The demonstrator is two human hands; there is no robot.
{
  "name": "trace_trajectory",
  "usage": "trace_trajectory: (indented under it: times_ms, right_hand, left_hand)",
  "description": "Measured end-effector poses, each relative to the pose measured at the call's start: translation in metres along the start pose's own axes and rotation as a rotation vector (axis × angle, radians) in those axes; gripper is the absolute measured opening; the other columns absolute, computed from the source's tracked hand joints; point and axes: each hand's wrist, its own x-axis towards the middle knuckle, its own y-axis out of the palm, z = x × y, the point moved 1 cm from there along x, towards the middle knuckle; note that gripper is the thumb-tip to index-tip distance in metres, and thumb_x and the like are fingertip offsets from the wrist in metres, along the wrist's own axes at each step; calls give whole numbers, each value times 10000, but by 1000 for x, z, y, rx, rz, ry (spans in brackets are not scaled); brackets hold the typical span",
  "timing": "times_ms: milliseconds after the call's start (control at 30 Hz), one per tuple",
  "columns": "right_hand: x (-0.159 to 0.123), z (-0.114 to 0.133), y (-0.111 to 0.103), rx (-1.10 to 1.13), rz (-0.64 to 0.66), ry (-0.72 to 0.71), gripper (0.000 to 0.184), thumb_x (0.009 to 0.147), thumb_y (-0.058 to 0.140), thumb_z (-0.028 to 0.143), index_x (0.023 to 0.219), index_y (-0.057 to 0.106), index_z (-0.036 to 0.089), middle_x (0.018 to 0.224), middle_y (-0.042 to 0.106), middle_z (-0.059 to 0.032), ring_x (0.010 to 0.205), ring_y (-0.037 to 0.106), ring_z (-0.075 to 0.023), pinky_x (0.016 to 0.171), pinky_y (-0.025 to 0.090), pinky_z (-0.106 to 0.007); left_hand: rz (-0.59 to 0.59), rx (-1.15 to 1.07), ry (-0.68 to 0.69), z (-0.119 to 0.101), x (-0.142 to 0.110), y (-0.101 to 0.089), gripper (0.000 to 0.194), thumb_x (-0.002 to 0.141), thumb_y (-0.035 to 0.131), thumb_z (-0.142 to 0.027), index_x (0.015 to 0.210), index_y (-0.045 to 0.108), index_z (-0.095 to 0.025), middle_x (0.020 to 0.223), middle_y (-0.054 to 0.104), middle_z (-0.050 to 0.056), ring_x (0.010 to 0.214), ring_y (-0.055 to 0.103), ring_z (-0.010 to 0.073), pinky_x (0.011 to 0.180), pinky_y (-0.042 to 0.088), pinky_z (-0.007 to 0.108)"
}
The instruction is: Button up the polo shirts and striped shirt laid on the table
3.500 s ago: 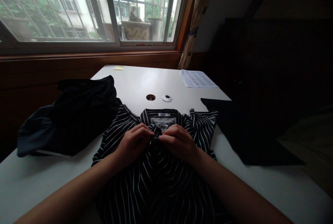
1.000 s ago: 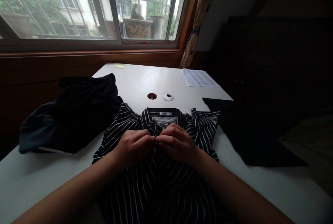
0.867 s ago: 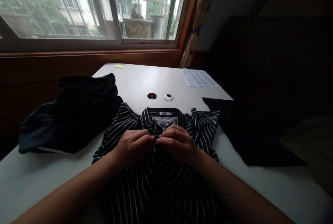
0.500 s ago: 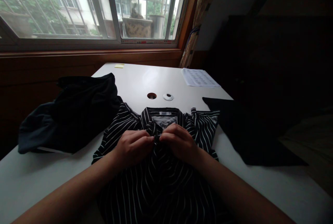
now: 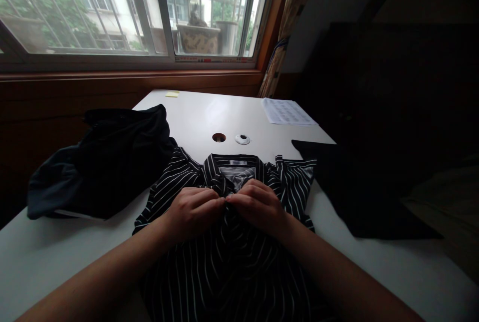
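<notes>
A black shirt (image 5: 202, 272) with white stripes lies front up on the table, its collar pointing away from me. Just below the collar, my left hand (image 5: 196, 212) pinches the front edge of the shirt from the left. From the right, my right hand (image 5: 258, 207) pinches the same spot, and the fingertips of both hands meet there. Whether a button sits between the fingers I cannot make out. Inside the collar a pale label (image 5: 238, 162) shows.
Dark clothing (image 5: 112, 162) is heaped on the left of the white table (image 5: 194, 112). A black cloth (image 5: 348, 187) lies on the right. Farther back are printed papers (image 5: 288, 111), a yellow note (image 5: 172, 94), a cable hole (image 5: 219, 138) and its white cover (image 5: 242, 139).
The fingertips of my two hands have drawn closer together at the shirt front. The shirt and the other things stay where they were.
</notes>
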Motion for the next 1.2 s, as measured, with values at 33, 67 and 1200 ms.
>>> trace_trajectory:
  times_ms: [33,67,1200]
  right_hand:
    - [0,0,-1,-5,-3,-5,304,894,637,101,1168,622,231,791,642,-3,707,563,-138,650,514,-290]
    - [1,1,-1,-8,-7,-10,294,890,643,99,1156,625,224,797,649,-7,712,565,-139,655,515,-293]
    - [-5,-10,1,36,-68,171,267,908,619,102,1126,656,252,927,614,-37,834,615,-152,727,569,-312]
  left_hand:
    - [-4,0,-1,0,0,0,107,950,530,-152,1030,599,-172,809,651,27,623,568,125,539,406,260]
    - [-11,-5,-1,-1,1,0,106,949,531,-150,1029,598,-171,801,645,23,617,560,121,537,402,260]
    - [-36,-9,-20,10,2,-10,209,978,496,-123,1153,609,-148,985,687,74,786,666,149,629,511,252]
